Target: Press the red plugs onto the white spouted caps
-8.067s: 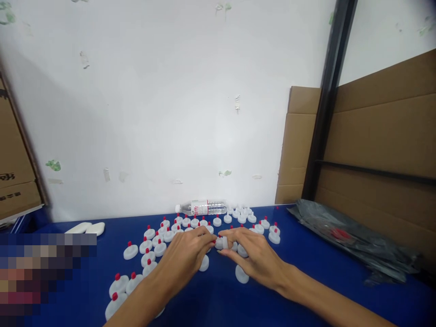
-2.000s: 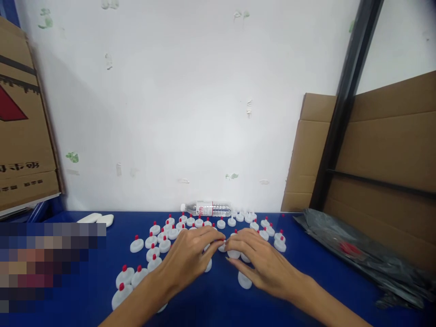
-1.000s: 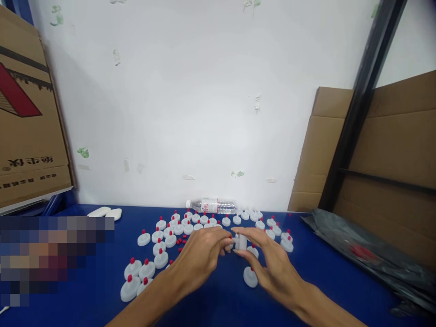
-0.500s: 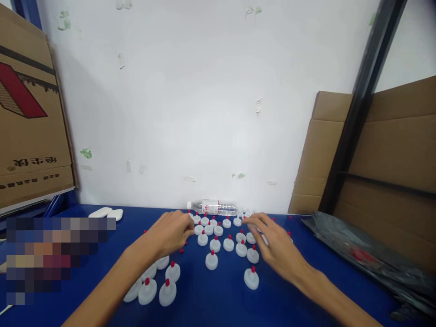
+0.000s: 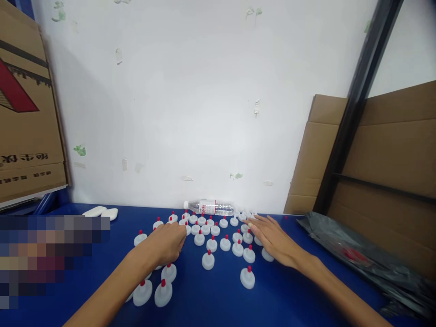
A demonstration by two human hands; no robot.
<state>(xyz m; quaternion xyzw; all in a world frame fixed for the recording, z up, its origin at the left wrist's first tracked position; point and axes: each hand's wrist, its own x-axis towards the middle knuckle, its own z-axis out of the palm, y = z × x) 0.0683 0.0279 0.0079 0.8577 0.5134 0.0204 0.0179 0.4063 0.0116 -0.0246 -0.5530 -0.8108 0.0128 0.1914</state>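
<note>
Many white round caps with red tips stand on the blue tabletop point(image 5: 211, 295). My left hand point(image 5: 167, 241) is curled in a fist above the left group of them, its fingertips turned down and hidden. Whether it holds anything does not show. Below its wrist stands a white cap point(image 5: 163, 294), and another white cap point(image 5: 208, 260) is in the middle. My right hand point(image 5: 274, 236) lies palm down with its fingers stretched over the caps at the back right. A white cap point(image 5: 267, 255) shows partly under its thumb side.
A clear plastic bottle point(image 5: 225, 208) lies on its side against the white wall. Two white oval pieces point(image 5: 110, 214) lie at the back left. Dark plastic sheeting point(image 5: 354, 254) covers the right side. Cardboard boxes point(image 5: 30, 131) and a dark post point(image 5: 344, 136) flank the table.
My left hand has moved slightly left and down. The fingers of my right hand have straightened and flattened over the back right caps. The view has shifted slightly.
</note>
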